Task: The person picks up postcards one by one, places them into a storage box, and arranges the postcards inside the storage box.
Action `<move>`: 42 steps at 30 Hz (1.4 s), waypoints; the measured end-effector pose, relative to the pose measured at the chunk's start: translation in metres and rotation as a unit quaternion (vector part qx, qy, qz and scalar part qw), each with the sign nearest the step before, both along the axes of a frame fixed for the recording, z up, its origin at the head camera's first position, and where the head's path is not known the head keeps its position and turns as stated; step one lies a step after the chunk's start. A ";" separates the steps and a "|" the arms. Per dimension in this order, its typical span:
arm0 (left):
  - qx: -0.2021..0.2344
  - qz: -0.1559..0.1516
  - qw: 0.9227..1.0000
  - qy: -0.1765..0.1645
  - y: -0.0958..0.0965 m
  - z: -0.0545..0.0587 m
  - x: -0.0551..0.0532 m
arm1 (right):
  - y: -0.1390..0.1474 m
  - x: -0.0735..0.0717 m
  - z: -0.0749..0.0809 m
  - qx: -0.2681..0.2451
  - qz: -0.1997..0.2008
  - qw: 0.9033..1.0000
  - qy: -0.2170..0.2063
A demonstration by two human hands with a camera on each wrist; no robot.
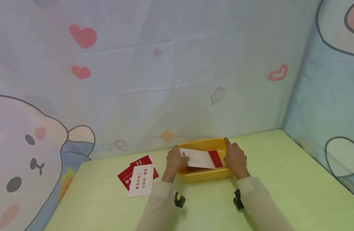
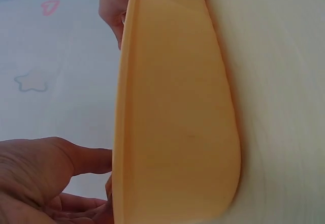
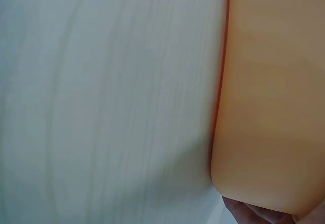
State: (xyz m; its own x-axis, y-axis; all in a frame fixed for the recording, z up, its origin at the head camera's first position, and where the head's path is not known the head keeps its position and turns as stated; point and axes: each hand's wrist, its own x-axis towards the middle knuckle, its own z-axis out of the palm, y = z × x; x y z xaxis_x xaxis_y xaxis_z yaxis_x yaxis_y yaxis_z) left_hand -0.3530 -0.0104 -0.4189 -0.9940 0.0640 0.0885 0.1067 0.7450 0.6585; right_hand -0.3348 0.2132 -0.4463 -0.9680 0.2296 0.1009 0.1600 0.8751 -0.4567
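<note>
A shallow yellow plastic tray [image 1: 208, 175] stands at the back of the table, gripped at both ends. My left hand [image 1: 175, 160] holds its left end, the thumb reaching over the rim beside a white card [image 1: 195, 157]. At the opposite end my right hand [image 1: 235, 158] grips the rim, fingers toward the far corner. Inside the tray the white card leans over red cards [image 1: 215, 158]. The tray's long near wall [image 2: 172, 107] fills the middle of the left wrist view. In the right wrist view, only some fingers [image 3: 259, 214] show beneath the tray's end.
Left of the tray, a white card [image 1: 140, 181] with printed characters overlaps red cards [image 1: 125, 178] on the pale green table [image 1: 104, 205]. A cloth backdrop [image 1: 136, 96] with cartoon prints rises right behind the table, and another cloth side [image 1: 324, 112] stands at the right.
</note>
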 end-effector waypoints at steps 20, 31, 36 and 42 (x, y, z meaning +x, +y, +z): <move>-0.049 -0.028 0.998 0.022 0.021 -0.015 0.002 | 0.004 0.001 -0.001 -0.007 0.016 1.000 0.016; -0.088 -0.031 0.995 0.023 0.028 -0.019 0.004 | 0.003 -0.001 -0.002 -0.005 0.007 1.000 0.004; -0.099 -0.020 0.995 0.015 0.031 -0.023 0.003 | 0.002 -0.002 -0.002 -0.005 0.004 1.000 -0.006; -0.119 -0.013 0.993 0.004 0.034 -0.024 0.001 | 0.003 -0.003 -0.001 -0.001 0.006 1.000 0.002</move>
State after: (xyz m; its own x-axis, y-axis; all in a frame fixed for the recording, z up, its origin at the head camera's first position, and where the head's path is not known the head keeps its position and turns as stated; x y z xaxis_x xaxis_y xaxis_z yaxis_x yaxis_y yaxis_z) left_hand -0.3516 0.0235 -0.4433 -0.9912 0.1095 0.0749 0.1318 0.8759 0.4641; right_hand -0.3373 0.2163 -0.4471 -0.9703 0.2181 0.1046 0.1475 0.8762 -0.4588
